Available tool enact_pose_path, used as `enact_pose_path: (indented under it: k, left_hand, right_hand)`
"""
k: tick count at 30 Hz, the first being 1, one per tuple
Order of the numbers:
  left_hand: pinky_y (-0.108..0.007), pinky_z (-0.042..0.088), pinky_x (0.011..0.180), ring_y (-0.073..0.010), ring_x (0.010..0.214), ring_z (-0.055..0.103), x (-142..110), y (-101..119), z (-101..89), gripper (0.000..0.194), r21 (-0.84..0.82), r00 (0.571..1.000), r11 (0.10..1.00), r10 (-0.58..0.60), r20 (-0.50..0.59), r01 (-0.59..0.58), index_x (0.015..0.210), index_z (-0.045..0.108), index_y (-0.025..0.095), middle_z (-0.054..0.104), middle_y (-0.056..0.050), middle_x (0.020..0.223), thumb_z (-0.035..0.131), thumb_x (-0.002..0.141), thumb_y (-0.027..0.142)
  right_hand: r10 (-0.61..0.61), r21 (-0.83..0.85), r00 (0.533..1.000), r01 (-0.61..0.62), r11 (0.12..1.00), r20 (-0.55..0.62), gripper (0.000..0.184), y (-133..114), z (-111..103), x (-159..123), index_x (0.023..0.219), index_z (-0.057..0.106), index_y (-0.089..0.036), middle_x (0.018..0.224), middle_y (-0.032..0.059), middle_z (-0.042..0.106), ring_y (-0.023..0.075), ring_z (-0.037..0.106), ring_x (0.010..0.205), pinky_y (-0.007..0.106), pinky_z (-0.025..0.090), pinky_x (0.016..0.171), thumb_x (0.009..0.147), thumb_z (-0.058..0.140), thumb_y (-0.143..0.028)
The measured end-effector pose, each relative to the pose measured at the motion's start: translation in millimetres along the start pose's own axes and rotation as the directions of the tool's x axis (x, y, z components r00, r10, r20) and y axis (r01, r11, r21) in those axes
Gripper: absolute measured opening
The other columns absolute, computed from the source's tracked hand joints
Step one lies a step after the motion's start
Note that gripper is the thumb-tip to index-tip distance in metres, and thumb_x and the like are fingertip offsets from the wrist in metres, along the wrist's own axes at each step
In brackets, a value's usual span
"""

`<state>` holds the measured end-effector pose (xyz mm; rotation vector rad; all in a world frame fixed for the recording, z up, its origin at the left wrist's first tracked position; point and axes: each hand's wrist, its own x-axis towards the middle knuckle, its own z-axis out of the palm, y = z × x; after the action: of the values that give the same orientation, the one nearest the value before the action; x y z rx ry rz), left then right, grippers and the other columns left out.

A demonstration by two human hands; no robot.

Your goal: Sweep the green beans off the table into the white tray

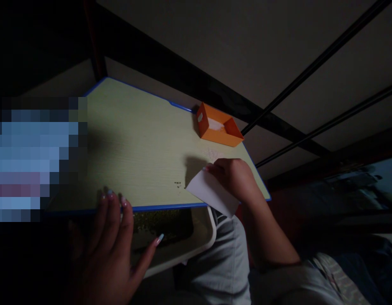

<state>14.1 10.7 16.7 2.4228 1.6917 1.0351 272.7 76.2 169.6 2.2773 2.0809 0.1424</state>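
My right hand [232,178] pinches a white sheet of paper or card [211,192] near the front right of a pale table with a blue edge [135,148]. A few small dark bits [177,184] lie on the tabletop beside the sheet's left corner. Pale grains [214,153] are scattered just beyond that hand. At the front edge, my left hand [111,241] has its fingers spread, the tips over the blue rim. Below the edge, partly hidden by the table and left hand, is a white tub [211,228] holding dark greenish loose material [170,224].
An orange open box [223,137] with whitish contents stands at the table's back right corner. Dark metal bars [310,72] run behind it. A grey-trousered leg [227,254] is beside the tub. The left side is covered by a pixelated patch.
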Motion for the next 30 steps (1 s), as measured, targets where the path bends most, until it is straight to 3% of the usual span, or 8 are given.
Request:
enact_pose_path:
  k: [8, 15, 30]
  left_hand:
    - [-0.086, 0.027, 0.118, -0.0421, 0.157, 0.028, 0.9, 0.1, 0.4, 0.083, 0.005, 1.000, 1.000, 0.018, -0.014, -0.018, 0.160, 0.006, 0.022, 0.027, -0.021, 0.169, 0.047, 0.091, 0.045]
    - [-0.088, 0.029, 0.115, -0.0442, 0.156, 0.030, 0.0, 0.4, -0.4, 0.083, 0.007, 1.000, 1.000, 0.011, -0.007, -0.011, 0.160, 0.006, 0.021, 0.027, -0.022, 0.169, 0.048, 0.091, 0.044]
    - [-0.088, 0.023, 0.118, -0.0461, 0.155, 0.031, 0.8, 1.2, 0.3, 0.085, -0.026, 1.000, 1.000, -0.004, -0.004, 0.004, 0.160, 0.006, 0.024, 0.028, -0.021, 0.170, 0.049, 0.090, 0.044]
  right_hand:
    - [0.040, 0.000, 0.999, -0.040, 0.999, 0.013, 0.036, -3.9, 3.2, 8.0, 0.077, 0.072, -0.020, 0.073, 0.0072, 0.072, 0.0171, 0.053, 0.063, 0.030, 0.023, 0.058, 0.100, 0.060, -0.045]
    - [-0.079, 0.096, 0.997, 0.076, 0.992, 0.023, 0.035, -8.5, 2.7, 9.3, 0.075, 0.070, -0.019, 0.071, 0.0049, 0.070, 0.0152, 0.049, 0.062, 0.030, 0.023, 0.059, 0.101, 0.058, -0.040]
    - [-0.187, 0.155, 0.982, 0.180, 0.971, 0.028, 0.032, -10.1, 1.9, -1.1, 0.075, 0.069, -0.018, 0.069, 0.0034, 0.066, 0.0140, 0.046, 0.062, 0.030, 0.024, 0.061, 0.099, 0.062, -0.038]
